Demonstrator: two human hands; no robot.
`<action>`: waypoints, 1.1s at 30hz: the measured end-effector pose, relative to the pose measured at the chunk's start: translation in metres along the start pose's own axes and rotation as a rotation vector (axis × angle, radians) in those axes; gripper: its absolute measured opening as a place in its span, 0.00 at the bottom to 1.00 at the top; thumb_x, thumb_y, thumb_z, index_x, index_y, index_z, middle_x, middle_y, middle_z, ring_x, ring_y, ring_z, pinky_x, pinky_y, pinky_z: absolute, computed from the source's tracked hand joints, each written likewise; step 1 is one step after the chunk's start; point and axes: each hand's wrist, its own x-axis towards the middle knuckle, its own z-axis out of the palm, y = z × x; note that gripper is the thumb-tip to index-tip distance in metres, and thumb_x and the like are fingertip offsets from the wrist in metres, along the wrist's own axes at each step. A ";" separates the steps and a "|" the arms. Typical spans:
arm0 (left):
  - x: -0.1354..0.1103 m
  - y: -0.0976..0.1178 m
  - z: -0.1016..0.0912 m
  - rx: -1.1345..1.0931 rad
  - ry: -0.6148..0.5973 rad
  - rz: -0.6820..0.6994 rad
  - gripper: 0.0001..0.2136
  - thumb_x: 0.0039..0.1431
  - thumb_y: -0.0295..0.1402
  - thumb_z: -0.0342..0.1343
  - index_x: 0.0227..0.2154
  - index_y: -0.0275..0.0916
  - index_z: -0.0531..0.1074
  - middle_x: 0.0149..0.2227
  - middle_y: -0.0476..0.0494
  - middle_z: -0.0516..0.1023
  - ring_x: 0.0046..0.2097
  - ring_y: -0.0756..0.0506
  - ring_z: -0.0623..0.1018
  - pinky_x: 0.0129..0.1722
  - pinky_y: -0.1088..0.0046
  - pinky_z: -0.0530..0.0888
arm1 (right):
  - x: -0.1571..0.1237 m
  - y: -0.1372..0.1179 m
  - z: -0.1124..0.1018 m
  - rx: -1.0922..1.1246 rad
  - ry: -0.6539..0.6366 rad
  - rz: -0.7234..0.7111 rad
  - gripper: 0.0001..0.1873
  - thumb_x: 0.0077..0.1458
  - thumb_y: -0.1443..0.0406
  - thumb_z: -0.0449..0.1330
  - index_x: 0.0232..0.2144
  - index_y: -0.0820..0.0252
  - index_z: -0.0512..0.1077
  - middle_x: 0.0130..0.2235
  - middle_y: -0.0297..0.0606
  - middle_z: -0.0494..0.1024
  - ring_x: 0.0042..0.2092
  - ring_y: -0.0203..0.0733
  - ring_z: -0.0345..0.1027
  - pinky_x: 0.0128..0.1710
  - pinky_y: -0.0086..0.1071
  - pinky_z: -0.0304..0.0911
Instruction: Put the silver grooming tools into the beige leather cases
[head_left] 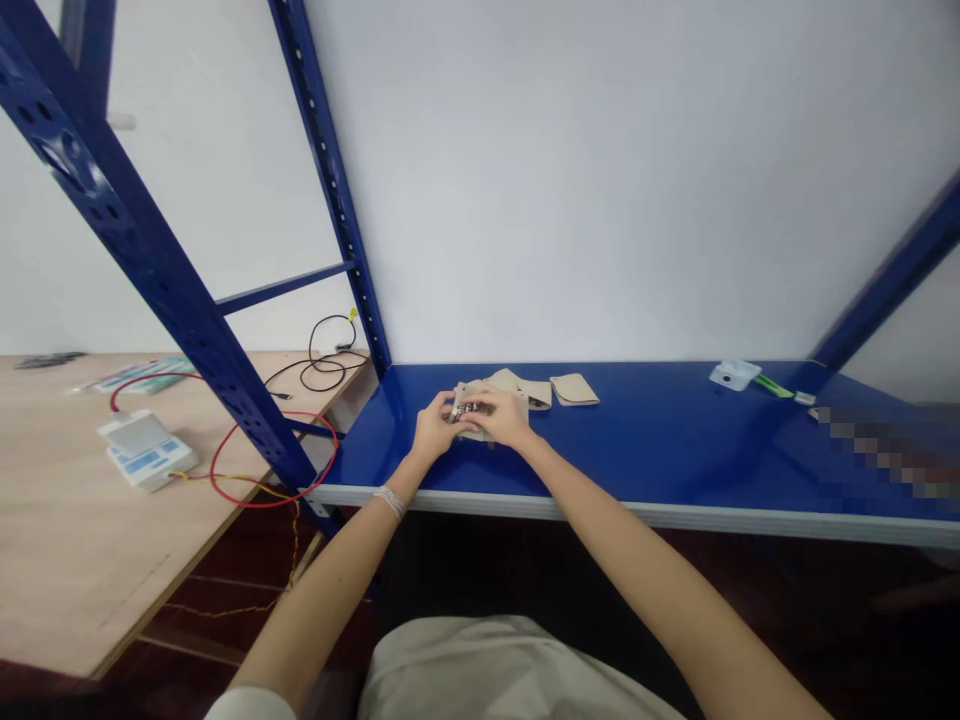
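My left hand (434, 426) and my right hand (505, 416) meet over the blue shelf, fingers curled in. Between their fingertips is a small, shiny, dark-and-silver metal piece (471, 408), too small and partly covered for me to name its kind. Both hands appear closed on it. Flat beige pieces (504, 379), looking like folded cloth or card, lie under and just behind the hands. To the right of my right hand stands a curled beige piece (538, 394), with something dark showing at its opening. Farther right, apart from the hands, lies a folded beige piece (574, 389).
The blue shelf (645, 440) has a metal front edge and blue uprights (330, 170). A white item (735, 375) and a green-handled tool (772, 386) lie at its right. On the left wooden table (67, 520) are a white-and-blue device (146, 450), a red cable (212, 465) and a black cable (322, 375).
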 end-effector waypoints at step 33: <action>0.009 0.004 0.005 -0.587 -0.019 -0.190 0.30 0.39 0.44 0.70 0.44 0.30 0.74 0.31 0.40 0.82 0.27 0.44 0.79 0.32 0.62 0.80 | 0.018 0.019 -0.014 0.567 0.418 0.517 0.23 0.32 0.53 0.72 0.28 0.62 0.74 0.29 0.35 0.78 0.30 0.36 0.70 0.32 0.29 0.65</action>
